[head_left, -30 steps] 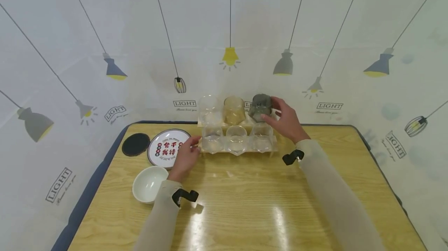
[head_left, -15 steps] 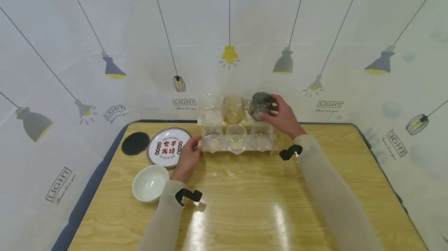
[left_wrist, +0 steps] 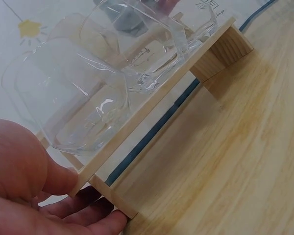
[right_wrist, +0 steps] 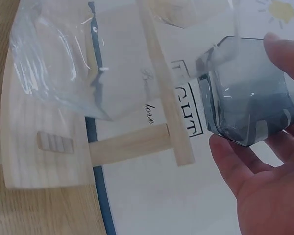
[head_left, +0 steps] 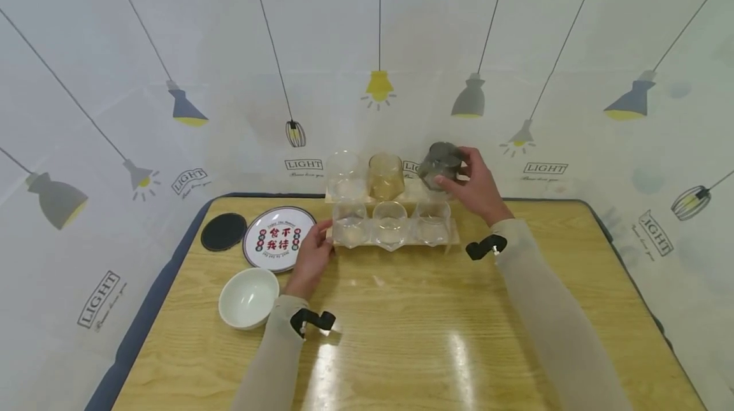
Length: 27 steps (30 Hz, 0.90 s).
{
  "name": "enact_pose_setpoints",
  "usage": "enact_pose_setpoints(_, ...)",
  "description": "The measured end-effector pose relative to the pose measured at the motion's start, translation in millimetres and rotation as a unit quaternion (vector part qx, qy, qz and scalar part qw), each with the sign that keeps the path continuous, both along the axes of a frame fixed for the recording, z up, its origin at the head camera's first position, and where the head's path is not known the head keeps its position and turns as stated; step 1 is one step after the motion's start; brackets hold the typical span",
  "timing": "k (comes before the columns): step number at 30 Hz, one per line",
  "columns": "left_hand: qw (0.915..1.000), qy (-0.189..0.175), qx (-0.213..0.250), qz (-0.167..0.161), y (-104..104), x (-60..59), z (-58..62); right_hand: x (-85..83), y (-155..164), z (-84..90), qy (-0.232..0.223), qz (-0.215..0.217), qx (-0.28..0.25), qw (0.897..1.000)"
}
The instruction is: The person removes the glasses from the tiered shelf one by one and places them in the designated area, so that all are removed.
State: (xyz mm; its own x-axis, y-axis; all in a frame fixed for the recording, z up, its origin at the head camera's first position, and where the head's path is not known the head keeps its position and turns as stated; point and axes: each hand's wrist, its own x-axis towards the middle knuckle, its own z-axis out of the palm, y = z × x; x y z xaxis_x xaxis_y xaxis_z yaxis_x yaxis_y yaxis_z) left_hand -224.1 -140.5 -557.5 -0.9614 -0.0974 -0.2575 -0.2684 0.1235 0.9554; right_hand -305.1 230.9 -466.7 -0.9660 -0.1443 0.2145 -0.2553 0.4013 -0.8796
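- At lower left of the head view, best to mind the white bowl, close to the left sleeve.
- Around the centre, gripping the wooden rack by its left end with the left hand: thumb over the rail, fingers curled below. Worth bracing firmly there, without tipping the front row of clear glasses.
- Farther up, right of centre, pinching the grey glass with the right hand, parted only as wide as the glass.
- Lying between thumb and fingertips, with one side jutting leftward past them; seemingly clear of the rack's upper rail in the right wrist view.
- Advisable to move slowly and level, giving room to the amber glass, left on the upper tier.
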Motion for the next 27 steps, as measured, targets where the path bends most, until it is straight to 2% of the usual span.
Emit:
enact_pose_setpoints(7, 0.9999, -0.004, 0.014, 0.000, 2, 0.9, 2.7, 12.1, 19, 5.4, -0.006, -0.023, -0.004, 1.000)
enact_pose_setpoints(13, 0.9998, 0.000, 0.019, 0.003, 1, 0.9, -0.3, 28.1, 37, 2.8, -0.005, -0.036, -0.011, 0.999)
enact_pose_setpoints(22, 0.9995, -0.015, 0.028, 0.007, 1, 0.7, -2.7, 48.4, 67, -12.7, -0.013, -0.056, 0.017, 0.998)
enact_pose_setpoints(27, 0.9994, -0.006, 0.033, 0.010, 2, 0.7, -2.8, 56.1, 81, -24.5, -0.012, -0.065, 0.028, 0.997)
